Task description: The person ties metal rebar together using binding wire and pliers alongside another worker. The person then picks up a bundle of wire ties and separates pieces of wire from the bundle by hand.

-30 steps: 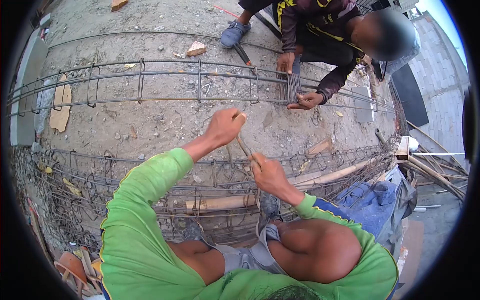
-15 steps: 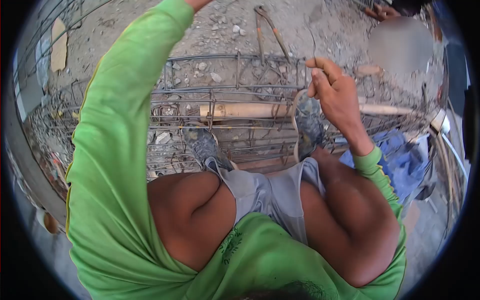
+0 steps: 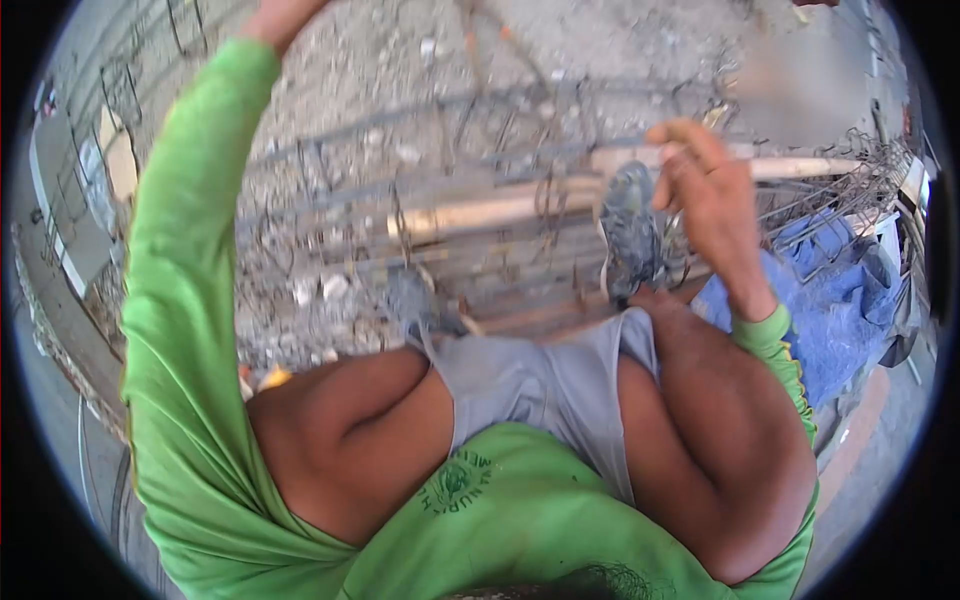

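The fingers [image 3: 690, 140] of the right hand [image 3: 715, 210], right of centre and toward the top, are loosely bent, with the index finger reaching left and the rest curled in near the thumb; blur hides the tips, so I can't tell whether they pinch anything thin. The left forearm [image 3: 262, 48] runs out at the upper left of the frame and the left hand lies beyond the edge, so its grip can't be told. Below and left of the right hand, long steel bars [image 3: 340, 133] cross the middle of the frame, with bent crosspieces [image 3: 399, 208] around them. That much is put together, as open cages; whether the joints are fastened, and how many are left loose, doesn't show through the blur. I'd judge it partway built. A pale pole [image 3: 470, 211] lies among the bars, the right shoe [image 3: 630, 225] near it, the left shoe [image 3: 408, 298] lower and blurred. Farther out, a tool with orange handles [image 3: 472, 42] lies at the top centre, apart from the right hand; a crumpled blue sheet [image 3: 840, 315] is at the right, and a tan board [image 3: 118, 165] at the upper left.
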{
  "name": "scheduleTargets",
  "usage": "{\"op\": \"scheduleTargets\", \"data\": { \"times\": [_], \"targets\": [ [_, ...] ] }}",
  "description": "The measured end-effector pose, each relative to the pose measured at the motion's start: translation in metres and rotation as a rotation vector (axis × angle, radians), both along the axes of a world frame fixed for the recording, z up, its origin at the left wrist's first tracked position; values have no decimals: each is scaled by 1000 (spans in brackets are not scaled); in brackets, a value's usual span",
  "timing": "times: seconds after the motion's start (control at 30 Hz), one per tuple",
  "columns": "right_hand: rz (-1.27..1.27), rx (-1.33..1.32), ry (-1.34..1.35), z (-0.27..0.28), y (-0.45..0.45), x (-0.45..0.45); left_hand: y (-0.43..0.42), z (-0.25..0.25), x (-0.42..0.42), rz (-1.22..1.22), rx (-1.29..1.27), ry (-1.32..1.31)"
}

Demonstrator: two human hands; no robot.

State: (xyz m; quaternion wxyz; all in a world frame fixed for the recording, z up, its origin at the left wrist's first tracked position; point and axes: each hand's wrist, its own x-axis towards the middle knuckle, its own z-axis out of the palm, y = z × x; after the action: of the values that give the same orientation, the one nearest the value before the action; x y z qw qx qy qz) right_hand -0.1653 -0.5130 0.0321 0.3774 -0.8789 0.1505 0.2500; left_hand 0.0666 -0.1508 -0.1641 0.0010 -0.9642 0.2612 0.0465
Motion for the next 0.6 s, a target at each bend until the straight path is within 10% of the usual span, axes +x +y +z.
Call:
{"op": "scheduleTargets", "data": {
  "times": [0.37,0.6],
  "targets": [
    [245,146,-324,-34,-6,68,-27,44,-15,121,-159,4],
    [-29,439,-371,-41,-18,96,-116,78,-28,12,-323,-69]
  ]
}}
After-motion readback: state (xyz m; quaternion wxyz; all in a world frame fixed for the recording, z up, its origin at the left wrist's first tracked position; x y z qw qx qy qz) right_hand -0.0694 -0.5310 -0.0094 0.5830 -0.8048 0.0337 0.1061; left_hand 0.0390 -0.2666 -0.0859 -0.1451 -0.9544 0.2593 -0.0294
